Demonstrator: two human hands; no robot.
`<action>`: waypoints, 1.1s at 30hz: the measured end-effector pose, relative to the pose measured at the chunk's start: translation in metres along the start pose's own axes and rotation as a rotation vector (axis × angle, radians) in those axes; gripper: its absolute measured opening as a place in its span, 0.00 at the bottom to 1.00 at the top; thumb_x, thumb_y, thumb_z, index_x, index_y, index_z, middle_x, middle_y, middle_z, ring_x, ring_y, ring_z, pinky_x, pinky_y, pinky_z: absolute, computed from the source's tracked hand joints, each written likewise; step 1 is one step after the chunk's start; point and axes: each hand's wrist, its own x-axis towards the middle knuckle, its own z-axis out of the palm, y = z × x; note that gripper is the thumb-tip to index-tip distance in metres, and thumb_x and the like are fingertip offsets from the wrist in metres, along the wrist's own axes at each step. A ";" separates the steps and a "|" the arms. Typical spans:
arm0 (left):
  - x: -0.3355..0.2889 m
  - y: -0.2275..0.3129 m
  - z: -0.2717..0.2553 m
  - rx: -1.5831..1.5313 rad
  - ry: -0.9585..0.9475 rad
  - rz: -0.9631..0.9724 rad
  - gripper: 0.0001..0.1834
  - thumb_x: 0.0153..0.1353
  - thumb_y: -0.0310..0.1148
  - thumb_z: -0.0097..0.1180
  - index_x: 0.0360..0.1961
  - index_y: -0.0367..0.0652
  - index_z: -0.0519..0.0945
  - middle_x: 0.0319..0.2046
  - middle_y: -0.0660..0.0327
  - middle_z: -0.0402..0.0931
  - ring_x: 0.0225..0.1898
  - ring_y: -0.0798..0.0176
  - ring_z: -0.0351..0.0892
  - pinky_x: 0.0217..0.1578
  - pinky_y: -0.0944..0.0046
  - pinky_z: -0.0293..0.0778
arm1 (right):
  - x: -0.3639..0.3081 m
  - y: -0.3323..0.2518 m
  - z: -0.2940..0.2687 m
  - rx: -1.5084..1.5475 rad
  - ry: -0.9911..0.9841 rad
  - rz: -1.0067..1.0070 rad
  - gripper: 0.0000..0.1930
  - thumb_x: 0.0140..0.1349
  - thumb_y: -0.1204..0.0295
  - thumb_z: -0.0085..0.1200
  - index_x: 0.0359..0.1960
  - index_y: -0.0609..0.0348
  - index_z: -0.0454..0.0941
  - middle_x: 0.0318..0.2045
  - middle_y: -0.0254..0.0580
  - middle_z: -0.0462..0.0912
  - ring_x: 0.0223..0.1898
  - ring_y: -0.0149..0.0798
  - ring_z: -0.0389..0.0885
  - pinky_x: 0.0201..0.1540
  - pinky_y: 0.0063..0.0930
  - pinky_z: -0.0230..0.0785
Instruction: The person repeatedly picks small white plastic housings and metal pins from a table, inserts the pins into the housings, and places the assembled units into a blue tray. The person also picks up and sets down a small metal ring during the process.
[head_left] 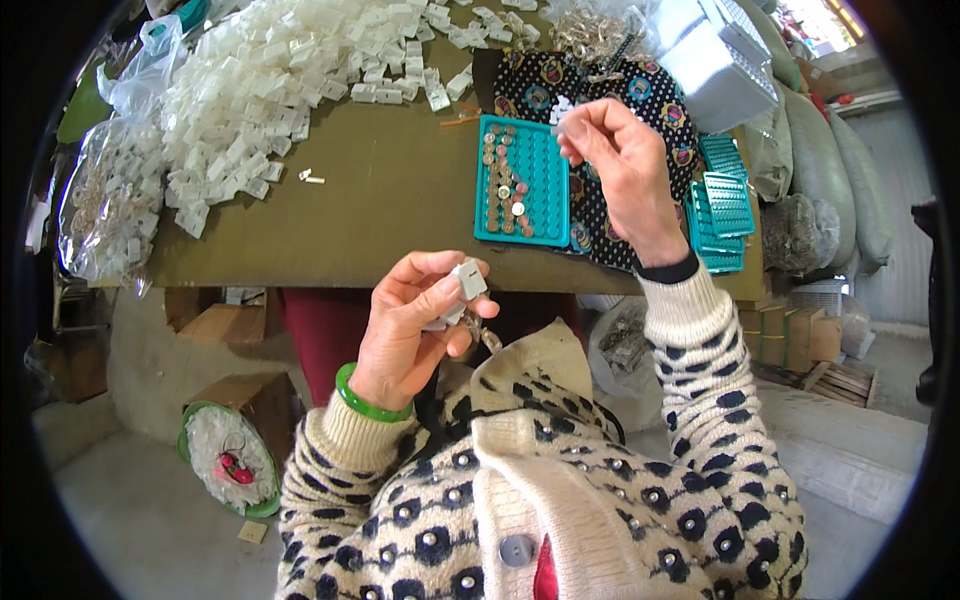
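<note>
My left hand (415, 315) is at the table's front edge, its fingers closed around several small white plastic cards (469, 281). Below its fingers a small shiny thing shows, too small to name. My right hand (628, 165) is raised over the right edge of a teal tray (545, 180), thumb and fingers pinched together. Whatever lies between those fingertips is too small to make out. Rows of round dimples cover the tray, and small round metallic and pinkish pieces (497, 172) sit in its left rows. Just past the right fingertips is a small white cluster (562, 105).
White plastic cards (260, 85) are heaped at the far left, beside a clear bag (110, 205). A dark patterned cloth (640, 100) lies under the tray's right side. More teal trays (722, 215) are stacked at the right edge. A green-rimmed basket (225, 455) stands on the floor.
</note>
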 end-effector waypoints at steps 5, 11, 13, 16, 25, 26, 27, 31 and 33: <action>-0.005 -0.003 -0.001 -0.001 -0.027 0.017 0.09 0.64 0.26 0.58 0.45 0.41 0.77 0.41 0.51 0.80 0.35 0.57 0.84 0.19 0.68 0.75 | -0.062 -0.022 0.038 -0.159 -0.112 -0.139 0.05 0.68 0.75 0.53 0.36 0.63 0.75 0.34 0.35 0.78 0.33 0.27 0.73 0.40 0.20 0.67; -0.011 -0.007 0.004 -0.025 -0.066 0.035 0.12 0.64 0.27 0.59 0.48 0.38 0.78 0.38 0.53 0.81 0.32 0.60 0.83 0.20 0.69 0.78 | -0.092 -0.020 0.066 -0.226 -0.048 -0.404 0.04 0.64 0.77 0.56 0.36 0.64 0.75 0.34 0.45 0.79 0.33 0.39 0.78 0.37 0.26 0.71; -0.014 -0.008 0.006 -0.025 -0.048 0.025 0.12 0.64 0.27 0.59 0.48 0.37 0.78 0.37 0.53 0.81 0.31 0.60 0.83 0.19 0.69 0.77 | -0.094 -0.020 0.068 -0.247 -0.047 -0.411 0.03 0.64 0.77 0.56 0.36 0.64 0.75 0.33 0.46 0.79 0.33 0.40 0.79 0.37 0.27 0.72; -0.016 -0.008 0.009 -0.026 -0.030 0.016 0.12 0.65 0.28 0.58 0.48 0.37 0.77 0.36 0.54 0.80 0.30 0.61 0.83 0.19 0.69 0.76 | -0.094 -0.020 0.069 -0.268 -0.048 -0.432 0.03 0.63 0.78 0.56 0.36 0.64 0.75 0.33 0.46 0.79 0.32 0.41 0.79 0.37 0.28 0.72; -0.016 -0.009 0.011 -0.024 -0.054 0.027 0.13 0.65 0.29 0.59 0.49 0.37 0.77 0.34 0.55 0.80 0.28 0.63 0.81 0.19 0.69 0.75 | -0.095 -0.022 0.069 -0.316 -0.017 -0.464 0.03 0.62 0.79 0.57 0.35 0.65 0.75 0.31 0.46 0.79 0.31 0.42 0.79 0.35 0.29 0.73; -0.016 -0.009 0.010 -0.012 -0.060 0.034 0.13 0.65 0.29 0.59 0.49 0.37 0.77 0.34 0.56 0.80 0.28 0.63 0.81 0.19 0.69 0.75 | -0.095 -0.022 0.069 -0.324 -0.022 -0.450 0.03 0.62 0.79 0.57 0.34 0.65 0.75 0.31 0.46 0.79 0.31 0.42 0.79 0.35 0.29 0.73; -0.016 -0.009 0.010 -0.021 -0.061 0.028 0.13 0.65 0.30 0.58 0.49 0.37 0.78 0.34 0.56 0.80 0.28 0.64 0.81 0.19 0.69 0.75 | -0.095 -0.022 0.069 -0.320 -0.022 -0.464 0.03 0.62 0.79 0.57 0.35 0.65 0.75 0.31 0.46 0.79 0.31 0.42 0.79 0.35 0.29 0.73; -0.015 -0.010 0.008 -0.004 -0.081 0.039 0.12 0.66 0.30 0.58 0.49 0.37 0.78 0.32 0.56 0.80 0.28 0.64 0.81 0.19 0.69 0.75 | -0.097 -0.021 0.073 -0.311 -0.036 -0.462 0.03 0.62 0.80 0.57 0.35 0.65 0.75 0.31 0.46 0.79 0.31 0.41 0.79 0.35 0.28 0.72; -0.015 -0.011 0.008 0.015 -0.071 0.043 0.12 0.66 0.30 0.57 0.48 0.37 0.78 0.32 0.57 0.80 0.28 0.65 0.81 0.19 0.69 0.75 | -0.097 -0.020 0.074 -0.315 -0.046 -0.459 0.03 0.62 0.80 0.56 0.36 0.65 0.75 0.31 0.46 0.78 0.31 0.41 0.79 0.35 0.28 0.72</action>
